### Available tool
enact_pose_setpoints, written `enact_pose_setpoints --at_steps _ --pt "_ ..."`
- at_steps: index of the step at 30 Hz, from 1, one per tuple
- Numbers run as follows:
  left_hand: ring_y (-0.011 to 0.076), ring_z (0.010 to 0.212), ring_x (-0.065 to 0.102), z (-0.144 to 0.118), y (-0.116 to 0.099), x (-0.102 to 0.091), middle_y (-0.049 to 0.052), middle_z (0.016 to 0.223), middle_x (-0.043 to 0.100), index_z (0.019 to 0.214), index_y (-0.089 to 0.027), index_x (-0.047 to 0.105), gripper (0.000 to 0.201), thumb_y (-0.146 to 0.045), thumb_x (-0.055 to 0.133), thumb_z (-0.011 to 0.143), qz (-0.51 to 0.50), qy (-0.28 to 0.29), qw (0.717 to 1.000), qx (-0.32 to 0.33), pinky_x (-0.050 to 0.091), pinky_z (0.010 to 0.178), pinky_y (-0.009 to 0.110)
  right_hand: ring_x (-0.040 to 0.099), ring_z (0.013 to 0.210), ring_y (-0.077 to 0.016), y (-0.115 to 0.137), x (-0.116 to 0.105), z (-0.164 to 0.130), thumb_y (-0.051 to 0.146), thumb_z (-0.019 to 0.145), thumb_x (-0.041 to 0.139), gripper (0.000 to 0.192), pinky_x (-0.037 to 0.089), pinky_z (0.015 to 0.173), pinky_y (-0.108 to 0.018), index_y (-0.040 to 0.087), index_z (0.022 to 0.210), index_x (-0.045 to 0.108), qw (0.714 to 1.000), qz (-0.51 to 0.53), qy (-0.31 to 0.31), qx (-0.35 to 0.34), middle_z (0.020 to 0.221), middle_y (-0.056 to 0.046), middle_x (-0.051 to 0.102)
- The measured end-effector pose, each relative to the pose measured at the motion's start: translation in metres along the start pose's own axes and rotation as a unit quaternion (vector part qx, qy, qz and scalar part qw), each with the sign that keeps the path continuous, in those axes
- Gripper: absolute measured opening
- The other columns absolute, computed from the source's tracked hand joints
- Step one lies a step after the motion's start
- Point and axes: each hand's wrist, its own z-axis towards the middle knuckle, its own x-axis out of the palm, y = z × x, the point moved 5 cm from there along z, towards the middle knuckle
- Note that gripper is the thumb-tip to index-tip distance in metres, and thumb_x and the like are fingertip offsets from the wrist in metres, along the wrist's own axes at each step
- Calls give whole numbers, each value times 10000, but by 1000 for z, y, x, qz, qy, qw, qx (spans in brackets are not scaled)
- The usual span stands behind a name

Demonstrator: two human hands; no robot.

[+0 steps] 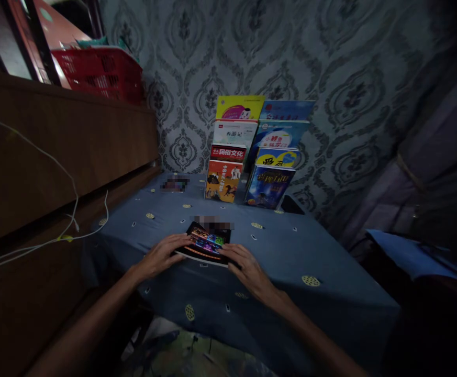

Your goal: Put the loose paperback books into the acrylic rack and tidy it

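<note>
Hands are resting on a dark book (207,242) with a bright multicoloured cover, lying flat near the front middle of the blue-clothed table (291,251). Left hand (161,255) is touching the book's left edge, fingers loosely together and laid over the corner; right hand (246,267) is sitting on the right edge, fingers slightly spread, tips on the cover — no pinching visible on either side. Tiered book rack (257,152) is standing at the back of the table against the patterned wall, holding two columns of upright books, four rows each, covers facing forward. Red plastic basket (102,70) is sitting on the wooden headboard at left — something teal is showing over its rim, can't tell what. White cable (73,209) is hanging along the wood
</note>
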Motion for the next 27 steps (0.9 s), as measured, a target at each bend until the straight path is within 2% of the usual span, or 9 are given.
enact_pose_setpoints --at_steps 3,6,9,11,14,17,19,23,27 --pt "237 1279 555 19 -1 -13 91 1306 652 1282 -247 618 405 -456 584 936 -64 -28 997 -13 433 1096 445 617 1149 -246 1 -13 12 296 948 486 298 510 1010 -439 278 1168 686 997 71 -16 8 1179 -85 689" --pt "256 1164 618 44 -2 -25 94 1186 700 1166 -219 684 396 -502 623 896 -127 -58 990 -26 468 1033 419 657 1011 -245 -2 -27 29 373 940 518 244 539 907 -396 264 1045 709 991 116 -62 29 1052 -74 705" --pt "250 1043 647 74 3 -31 84 1085 713 1089 -193 704 434 -563 587 894 -181 -92 977 -58 485 963 375 636 787 -213 -9 -41 49 459 930 520 294 528 734 -326 234 866 698 983 127 -122 50 832 -43 669" --pt "245 995 646 93 13 -29 74 1025 714 1043 -177 707 504 -629 544 888 -215 -116 966 -83 485 938 354 589 695 -192 -18 -48 63 501 924 506 360 493 673 -303 217 782 676 977 125 -160 58 733 -24 621" --pt "247 992 638 121 35 -17 76 996 714 1027 -148 696 659 -749 500 840 -289 -153 938 -116 476 952 347 598 734 -201 -36 -51 80 516 921 486 384 479 699 -304 198 844 687 968 139 -196 74 776 -24 650" --pt "271 1037 638 143 59 5 99 1010 724 1053 -123 689 785 -824 430 813 -373 -156 900 -161 469 981 376 612 776 -213 -61 -44 91 513 925 470 388 483 712 -309 185 901 678 961 154 -198 117 820 -24 674" --pt "288 1064 635 153 74 19 105 980 737 1025 -125 701 794 -828 386 829 -388 -160 884 -207 472 984 396 599 739 -210 -77 -37 95 525 926 457 401 480 681 -308 183 861 657 958 146 -199 145 775 -20 657" --pt "300 1158 608 165 98 41 106 1016 751 1007 -148 716 717 -774 393 876 -355 -206 866 -288 445 1031 405 567 672 -196 -99 -29 102 518 933 429 386 467 644 -305 193 869 627 958 122 -199 169 730 -12 630" --pt "301 1260 562 173 116 58 126 1141 730 1122 -128 695 719 -749 412 891 -376 -232 842 -310 397 1096 425 547 665 -193 -112 -28 110 526 933 413 399 458 633 -299 190 872 620 955 133 -197 176 710 -8 601"
